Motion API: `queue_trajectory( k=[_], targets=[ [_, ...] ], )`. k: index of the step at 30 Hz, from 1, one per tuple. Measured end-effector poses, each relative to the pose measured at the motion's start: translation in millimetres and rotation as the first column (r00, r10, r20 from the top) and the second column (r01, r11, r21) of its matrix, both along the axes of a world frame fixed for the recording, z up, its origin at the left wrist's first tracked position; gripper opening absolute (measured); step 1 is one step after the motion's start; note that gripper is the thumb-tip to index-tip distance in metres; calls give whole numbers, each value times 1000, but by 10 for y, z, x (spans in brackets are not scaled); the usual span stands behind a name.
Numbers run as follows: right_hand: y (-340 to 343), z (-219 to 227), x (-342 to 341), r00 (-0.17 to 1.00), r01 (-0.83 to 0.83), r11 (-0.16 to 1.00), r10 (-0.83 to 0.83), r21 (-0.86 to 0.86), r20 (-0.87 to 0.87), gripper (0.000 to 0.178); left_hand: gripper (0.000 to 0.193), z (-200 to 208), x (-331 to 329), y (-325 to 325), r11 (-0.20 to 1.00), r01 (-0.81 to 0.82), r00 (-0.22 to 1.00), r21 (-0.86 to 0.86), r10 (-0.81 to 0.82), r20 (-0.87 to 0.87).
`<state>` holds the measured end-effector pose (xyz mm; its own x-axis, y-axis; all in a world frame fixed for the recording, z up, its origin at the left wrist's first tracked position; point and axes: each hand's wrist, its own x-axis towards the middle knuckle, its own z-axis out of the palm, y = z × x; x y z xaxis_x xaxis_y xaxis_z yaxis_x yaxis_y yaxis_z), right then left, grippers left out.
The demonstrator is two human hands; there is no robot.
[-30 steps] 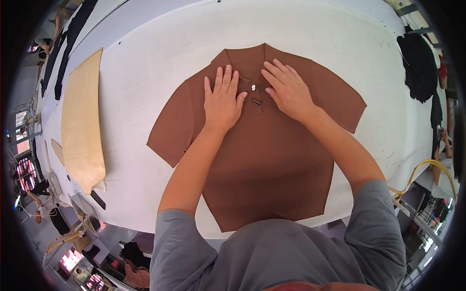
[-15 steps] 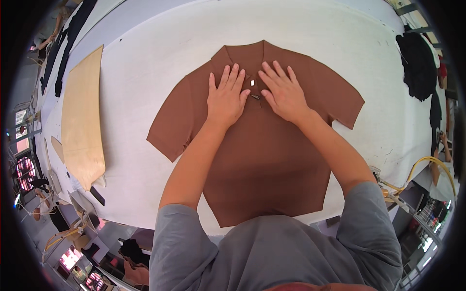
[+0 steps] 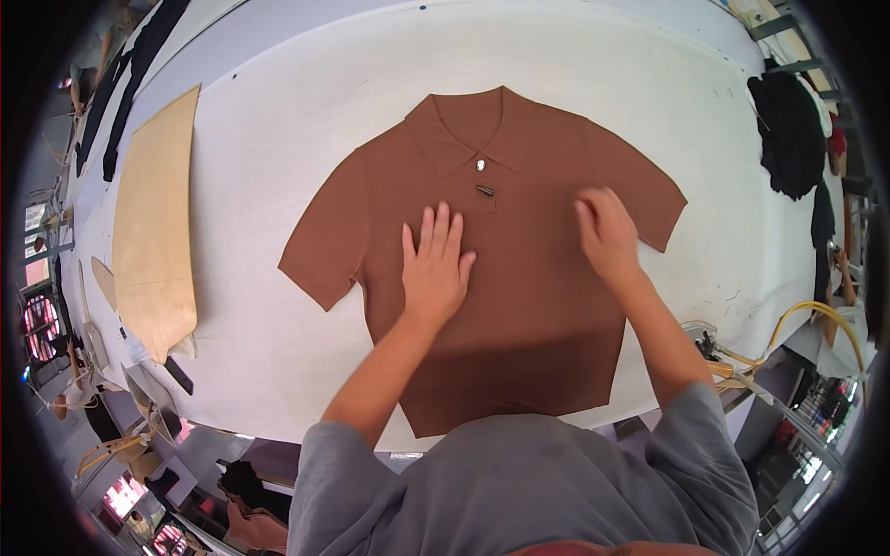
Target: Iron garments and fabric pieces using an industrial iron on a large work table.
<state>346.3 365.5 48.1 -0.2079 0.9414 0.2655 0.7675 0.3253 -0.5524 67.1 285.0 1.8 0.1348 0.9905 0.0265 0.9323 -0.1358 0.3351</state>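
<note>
Out on the pale table (image 3: 246,278), the brown shirt (image 3: 528,269) is laid flat in the middle, its collar (image 3: 439,142) turned to the far side and its hem to the near side. Both short sleeves are spread wide, one to the left, one to the right. The collar is folded down, its two points parted below the neck opening. Just under it, a small shiny piece (image 3: 480,166) is seen, and slightly nearer, a small dark piece (image 3: 485,191) is set at a slant; what they are cannot be told.

Now the left hand (image 3: 434,269): it is placed palm down on the left half of the chest, nearer than the dark piece, opened wide with fingers spread and thumb held out, and no hold is taken. Over on the right half, the right hand (image 3: 607,233) is half curled, its fingers bent inward and blurred; whether cloth is pinched or even touched cannot be told.

A broad shadow is cast across the near part of the shirt, and the hem is partly covered by the grey top (image 3: 528,482). Far to the left, a wooden board (image 3: 153,232) is laid lengthwise; well to the right, black cloth (image 3: 786,134) is heaped.
</note>
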Motion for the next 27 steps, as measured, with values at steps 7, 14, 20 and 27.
queue_trajectory(
  k=[7, 14, 20, 27],
  targets=[
    [-1499, 545, 1908, 899, 310, 950, -278, -42, 338, 24, 65, -126, -10, 574, 970, -70, 996, 231, 81, -39],
    [-2684, 656, 3162, 677, 542, 838, -392, -62, 622, 37, 63, -159, -27, 1185, 974, -46, 988, 222, 77, -132],
    [-2630, 855, 2973, 592, 368, 922, -134, -118, 795, 54, 66, -160, -178, 1169, 965, 50, 990, 256, -13, -142],
    [-1121, 1380, 1988, 847, 415, 740, -101, -530, 522, 63, 64, -129, -156, 800, 986, 78, 991, 148, -61, -116]
  ],
)
